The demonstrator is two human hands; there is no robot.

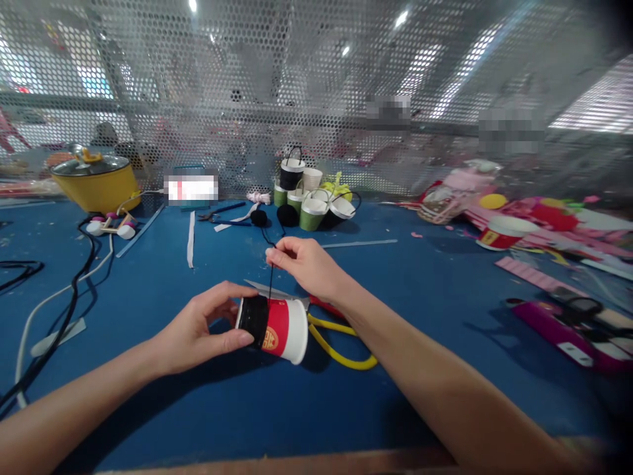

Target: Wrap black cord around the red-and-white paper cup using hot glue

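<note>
My left hand grips a paper cup lying on its side in the air, its white rim facing right. The cup is red in the middle with a gold emblem, and black yarn covers its base end. Above it, my right hand pinches a black yarn that runs taut down to the cup. Beyond my right hand the strand leads back to black yarn balls. Scissors with yellow handles lie behind the cup, partly covered by it and my right arm.
Small green, white and black cups stand at the back. Left are a yellow pot, cables and pliers. A red and white cup, pink craft pieces and a purple tool lie right. Perforated metal sheeting closes the rear.
</note>
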